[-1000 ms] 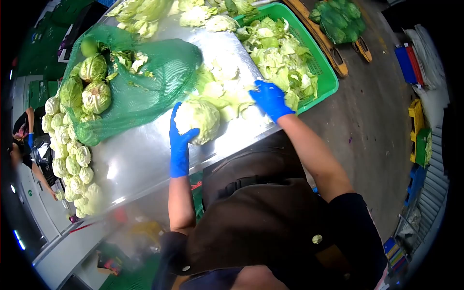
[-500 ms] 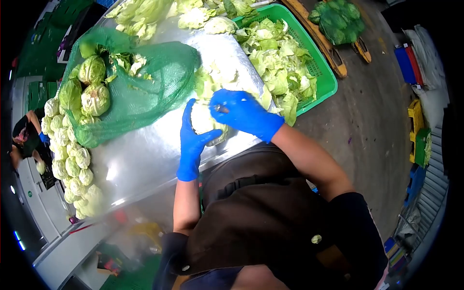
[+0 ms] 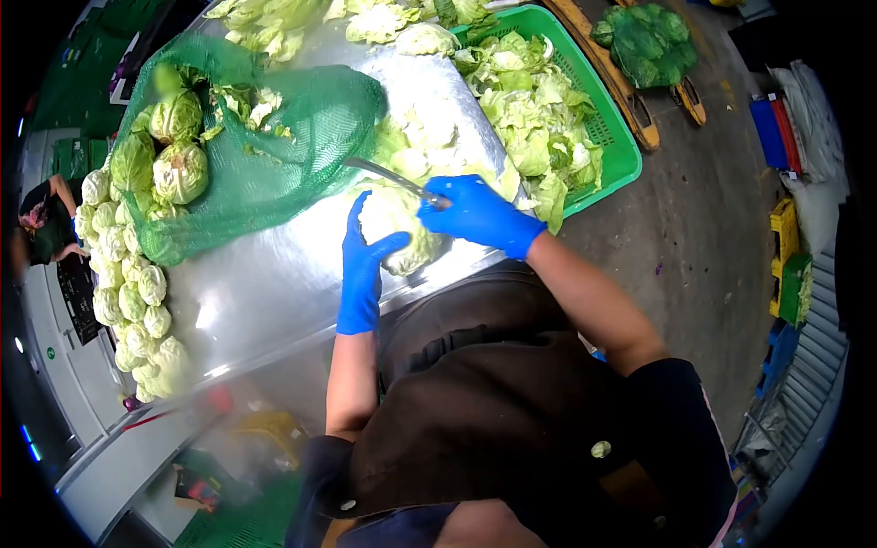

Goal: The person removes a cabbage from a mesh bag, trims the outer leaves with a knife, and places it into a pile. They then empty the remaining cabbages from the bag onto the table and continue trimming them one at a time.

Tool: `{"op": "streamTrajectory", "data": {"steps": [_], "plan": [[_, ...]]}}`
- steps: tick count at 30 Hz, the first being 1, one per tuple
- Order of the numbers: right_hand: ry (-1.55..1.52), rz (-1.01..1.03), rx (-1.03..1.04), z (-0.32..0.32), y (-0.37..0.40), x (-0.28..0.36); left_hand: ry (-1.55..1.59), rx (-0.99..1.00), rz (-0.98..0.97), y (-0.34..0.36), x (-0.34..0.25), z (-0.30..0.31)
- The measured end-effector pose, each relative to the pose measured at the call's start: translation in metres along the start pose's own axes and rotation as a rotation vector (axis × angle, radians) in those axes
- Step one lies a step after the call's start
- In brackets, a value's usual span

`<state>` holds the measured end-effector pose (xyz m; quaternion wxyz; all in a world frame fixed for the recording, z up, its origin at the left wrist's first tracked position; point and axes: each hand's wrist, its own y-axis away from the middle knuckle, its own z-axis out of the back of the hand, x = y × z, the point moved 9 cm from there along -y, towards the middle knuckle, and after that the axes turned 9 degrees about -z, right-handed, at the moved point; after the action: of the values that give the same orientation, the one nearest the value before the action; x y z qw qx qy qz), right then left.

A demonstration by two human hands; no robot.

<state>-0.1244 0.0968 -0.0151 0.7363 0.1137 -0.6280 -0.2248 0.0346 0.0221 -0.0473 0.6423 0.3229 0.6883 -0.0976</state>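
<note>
A pale green cabbage (image 3: 408, 239) sits on the metal table near its front edge. My left hand (image 3: 367, 274), in a blue glove, is cupped against its left side, thumb across the near face and fingers along the far side. In my right hand (image 3: 480, 217), also blue-gloved, is a knife (image 3: 391, 175), gripped by the handle. Its blade points left over the far side of the cabbage. Loose pale leaves (image 3: 425, 142) lie just beyond the cabbage.
A green net bag (image 3: 301, 137) with several untrimmed cabbages (image 3: 181, 172) lies on the table (image 3: 247, 306). Pale cabbages (image 3: 128, 301) are piled along the left edge. A green crate (image 3: 621, 164) of leaves stands at the right. Another person (image 3: 50, 215) is at far left.
My right hand has turned and shifted slightly right, and the knife blade now shows, pointing left. The left hand stays on the cabbage. The person at far left has changed posture.
</note>
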Motion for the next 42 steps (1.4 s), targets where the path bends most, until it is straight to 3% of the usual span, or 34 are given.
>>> {"op": "streamTrajectory", "data": {"steps": [3, 5, 6, 9, 12, 15, 16, 17, 19, 21, 22, 23, 25, 26, 29, 33, 34, 37, 39, 42], "plan": [[-0.05, 0.02, -0.215, 0.039, 0.006, -0.023, 0.36, -0.052, 0.052, 0.002, 0.011, 0.006], [0.151, -0.046, -0.359, 0.063, 0.013, -0.014, 0.355, -0.083, 0.049, 0.006, 0.002, 0.003], [-0.196, 0.193, -0.267, 0.049, 0.01, -0.008, 0.362, -0.091, 0.044, 0.007, -0.007, -0.002], [0.343, 0.422, -0.39, 0.01, 0.038, 0.056, 0.382, -0.081, 0.045, 0.001, -0.011, -0.01], [0.589, 0.427, -0.398, -0.009, 0.046, 0.071, 0.46, -0.154, 0.135, -0.004, 0.022, 0.011], [0.133, 0.516, -0.406, 0.016, 0.043, 0.062, 0.562, -0.082, 0.164, -0.001, 0.029, 0.0], [-0.004, 0.412, -0.376, 0.026, 0.041, 0.052, 0.571, -0.059, 0.157, 0.001, 0.027, -0.004], [0.06, 0.358, -0.375, 0.035, 0.042, 0.055, 0.565, -0.079, 0.163, 0.002, 0.027, -0.006], [-0.383, 0.358, -0.383, 0.057, 0.035, 0.031, 0.553, -0.125, 0.176, 0.007, 0.025, -0.01], [-0.441, 0.207, -0.529, 0.096, 0.038, 0.018, 0.595, -0.129, 0.195, 0.009, 0.024, -0.01], [-0.361, 0.249, -0.663, 0.113, 0.039, 0.01, 0.613, -0.12, 0.185, 0.007, 0.026, -0.008], [-0.34, 0.26, -0.601, 0.114, 0.036, 0.011, 0.628, -0.107, 0.176, 0.005, 0.026, -0.008], [0.124, 0.135, -0.567, 0.086, 0.041, 0.03, 0.589, -0.09, 0.142, -0.001, 0.023, -0.008], [0.145, 0.056, -0.422, 0.061, 0.043, 0.032, 0.568, -0.08, 0.128, -0.003, 0.022, -0.009], [0.349, 0.44, -0.52, 0.01, 0.053, 0.056, 0.535, -0.082, 0.068, -0.01, 0.019, -0.006], [-0.434, 0.318, -0.186, 0.027, 0.031, 0.036, 0.554, -0.158, 0.038, 0.0, 0.012, 0.008], [-0.48, 0.282, -0.157, 0.036, 0.028, 0.03, 0.449, -0.106, 0.01, 0.005, 0.0, 0.005], [-0.463, 0.172, -0.091, 0.068, 0.022, 0.015, 0.549, -0.066, 0.047, 0.014, 0.005, 0.013], [-0.496, -0.057, -0.086, 0.091, 0.032, 0.009, 0.57, -0.047, -0.02, 0.017, 0.012, 0.024], [-0.555, -0.058, -0.381, 0.13, 0.02, -0.022, 0.651, -0.215, -0.053, 0.021, 0.014, 0.036]]}}
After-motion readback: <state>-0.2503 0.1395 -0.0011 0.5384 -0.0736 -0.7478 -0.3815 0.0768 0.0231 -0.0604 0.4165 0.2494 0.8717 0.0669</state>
